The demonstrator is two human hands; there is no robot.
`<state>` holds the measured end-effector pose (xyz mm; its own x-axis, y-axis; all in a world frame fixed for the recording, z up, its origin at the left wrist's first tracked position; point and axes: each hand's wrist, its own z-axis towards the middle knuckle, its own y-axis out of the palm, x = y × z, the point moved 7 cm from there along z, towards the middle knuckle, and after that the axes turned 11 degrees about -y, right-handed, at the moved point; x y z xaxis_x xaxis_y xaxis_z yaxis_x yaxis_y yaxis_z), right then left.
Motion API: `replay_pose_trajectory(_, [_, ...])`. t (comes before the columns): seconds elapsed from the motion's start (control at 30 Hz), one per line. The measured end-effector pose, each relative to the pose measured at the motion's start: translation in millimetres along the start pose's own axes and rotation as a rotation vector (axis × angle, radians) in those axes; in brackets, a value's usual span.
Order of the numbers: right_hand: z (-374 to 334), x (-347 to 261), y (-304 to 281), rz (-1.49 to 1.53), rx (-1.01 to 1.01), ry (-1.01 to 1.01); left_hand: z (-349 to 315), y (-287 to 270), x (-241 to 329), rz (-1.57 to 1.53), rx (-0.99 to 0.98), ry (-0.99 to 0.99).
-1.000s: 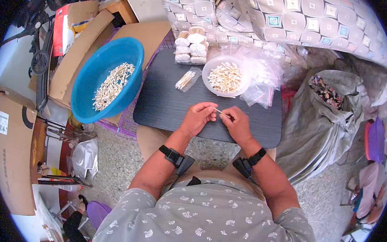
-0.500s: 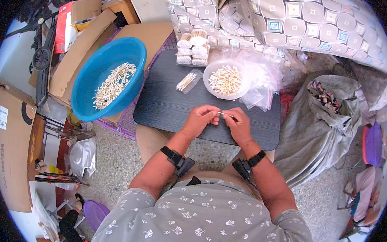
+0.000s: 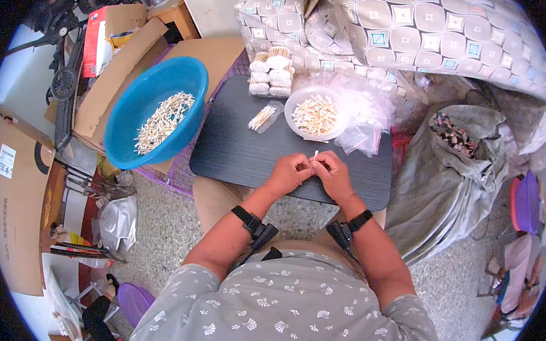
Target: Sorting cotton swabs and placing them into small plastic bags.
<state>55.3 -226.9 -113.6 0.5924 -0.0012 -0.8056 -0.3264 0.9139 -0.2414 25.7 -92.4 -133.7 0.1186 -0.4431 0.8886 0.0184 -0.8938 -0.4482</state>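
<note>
Over the near part of a dark tabletop [image 3: 230, 149], my left hand [image 3: 290, 173] and my right hand [image 3: 333, 177] meet fingertip to fingertip. Both are closed in a pinch around one cotton swab [image 3: 316, 154], whose white tip sticks up between the fingers; its lower part is hidden. Just beyond them is a white bowl [image 3: 288, 123] heaped with loose cotton swabs [image 3: 316, 114]. Left of the bowl lies a small clear bag of swabs [image 3: 263, 118]. Stacked bundles of swabs [image 3: 271, 76] stand at the table's far edge.
A large blue basin [image 3: 121, 120] with many swabs sits left of the table, beside cardboard [image 3: 119, 77]. Clear plastic bags [image 3: 367, 117] are piled right of the bowl. Patterned covered furniture [image 3: 413, 29] stands behind, and a grey cloth sack [image 3: 434, 186] slumps at the right.
The swab was lying crosswise between my separated fingertips; now it points upward and the fingertips have come together. The camera view has shifted slightly.
</note>
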Motion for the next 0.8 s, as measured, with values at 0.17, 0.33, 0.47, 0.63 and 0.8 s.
replay_pose_trajectory(0.17, [-5.3,10.4,7.9,0.064,-0.044,0.258,-1.8,-6.7,-4.9,-0.585,-0.083,-0.184])
replay_pose_trajectory(0.33, [-1.2,-6.4,10.4,-0.155,-0.120,0.057,-2.1,-10.4,-2.0,-0.649,-0.160,-0.209])
replay_pose_trajectory(0.47, [0.7,-8.5,12.7,-0.177,-0.131,0.046,-1.4,-6.9,-3.1,-0.636,-0.167,-0.182])
replay_pose_trajectory(0.63, [-2.5,-0.1,13.2,-0.179,-0.142,0.156,0.7,-5.3,-9.1,-0.678,-0.166,-0.198])
replay_pose_trajectory(0.8, [-1.7,-0.1,12.8,-0.138,-0.098,0.046,-0.8,-8.9,-12.0,-0.764,-0.154,-0.213])
